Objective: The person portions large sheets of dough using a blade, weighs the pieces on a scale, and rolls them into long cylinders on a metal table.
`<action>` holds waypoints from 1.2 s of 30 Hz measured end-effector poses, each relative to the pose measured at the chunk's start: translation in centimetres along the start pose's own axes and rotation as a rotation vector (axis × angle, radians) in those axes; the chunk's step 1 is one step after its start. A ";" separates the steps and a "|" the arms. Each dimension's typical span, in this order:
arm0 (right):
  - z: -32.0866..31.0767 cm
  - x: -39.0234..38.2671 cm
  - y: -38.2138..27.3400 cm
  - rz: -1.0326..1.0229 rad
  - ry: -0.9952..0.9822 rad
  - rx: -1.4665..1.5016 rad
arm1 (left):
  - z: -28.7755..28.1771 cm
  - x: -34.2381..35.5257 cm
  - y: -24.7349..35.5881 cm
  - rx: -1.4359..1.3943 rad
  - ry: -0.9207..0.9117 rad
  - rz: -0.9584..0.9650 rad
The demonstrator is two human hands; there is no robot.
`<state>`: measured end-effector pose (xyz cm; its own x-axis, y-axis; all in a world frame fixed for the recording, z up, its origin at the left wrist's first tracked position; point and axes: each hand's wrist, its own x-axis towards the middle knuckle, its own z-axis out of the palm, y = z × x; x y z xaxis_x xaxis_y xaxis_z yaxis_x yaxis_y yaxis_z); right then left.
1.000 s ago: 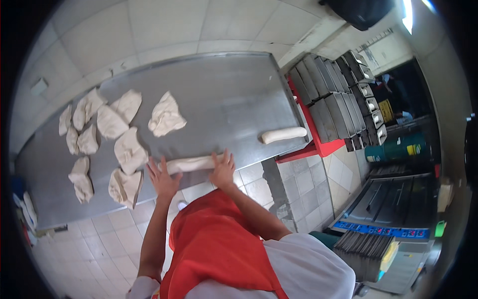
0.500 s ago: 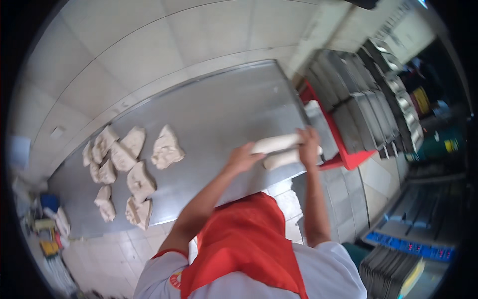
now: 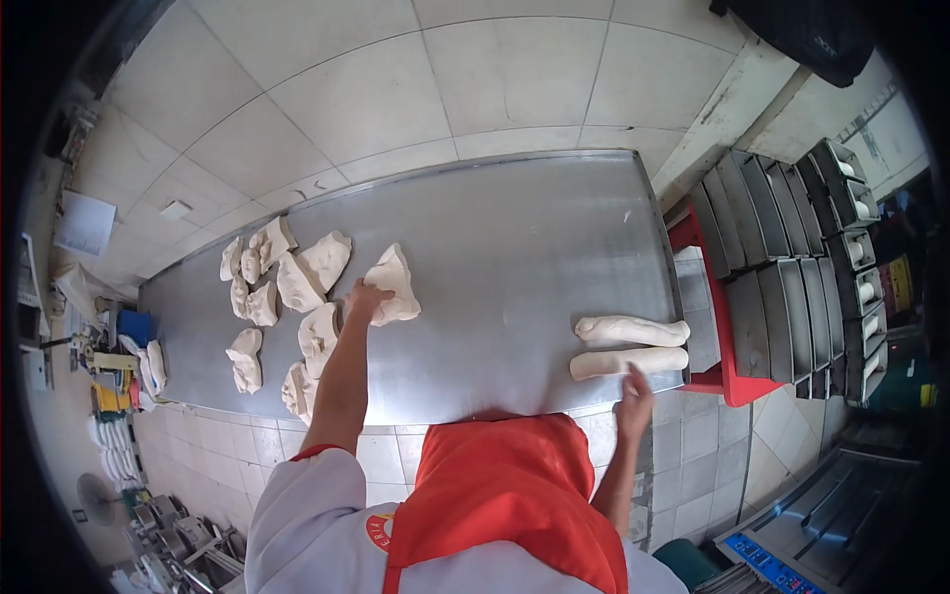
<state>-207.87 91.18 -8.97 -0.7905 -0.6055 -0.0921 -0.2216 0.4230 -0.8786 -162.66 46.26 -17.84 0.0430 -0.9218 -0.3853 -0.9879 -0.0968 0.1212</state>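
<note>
On steel table (image 3: pixel 515 238), left hand (image 3: pixel 364 297) fingers on dough lump (image 3: pixel 394 287), right hand (image 3: pixel 634 391) grip unclear.

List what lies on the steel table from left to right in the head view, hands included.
Heap of rough dough pieces → left hand on a dough piece → bare steel table → two rolled dough logs, with the right hand just below the nearer one → stacked metal loaf tins.

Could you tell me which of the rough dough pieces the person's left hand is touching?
The left hand touches the rightmost dough piece, lying apart from the cluster, nearest the table's middle.
</note>
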 end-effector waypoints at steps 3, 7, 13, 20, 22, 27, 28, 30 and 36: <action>5.9 -2.3 -2.4 -0.047 -0.335 0.132 | 0.5 -1.1 3.2 -0.078 0.107 0.194; 13.0 -2.0 -12.8 -0.610 -0.461 -0.128 | -8.8 -9.9 8.4 -0.086 -0.025 0.819; 22.9 -4.3 -25.7 -0.572 -0.734 0.185 | -23.5 -24.7 7.1 -0.344 0.463 1.104; 26.7 -12.2 -25.1 -0.309 -0.475 0.483 | -15.2 -22.6 -1.3 -1.204 -0.105 0.591; 25.7 -11.6 -21.6 -0.192 -0.509 0.099 | -12.5 -20.8 -3.4 -0.944 -0.112 0.566; 28.9 -15.5 -13.6 -0.323 -0.285 -0.958 | -0.1 -18.2 -9.2 -0.346 0.088 0.413; 29.4 -14.5 -13.9 -0.326 -0.285 -0.961 | -0.4 -19.7 -8.4 -0.304 0.119 0.657; 31.0 -16.1 -12.2 -0.646 -0.439 -0.644 | 0.3 -21.6 -8.0 -0.264 0.105 0.980; 36.6 -12.3 -10.3 -0.512 -0.593 -1.114 | -1.7 -18.5 -2.2 0.093 -0.142 1.063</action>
<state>-174.95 69.64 -15.97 -0.1817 -0.9341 -0.3072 -0.9760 0.2095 -0.0598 -161.02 62.85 -9.43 -0.8563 -0.4642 -0.2264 -0.5164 0.7629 0.3889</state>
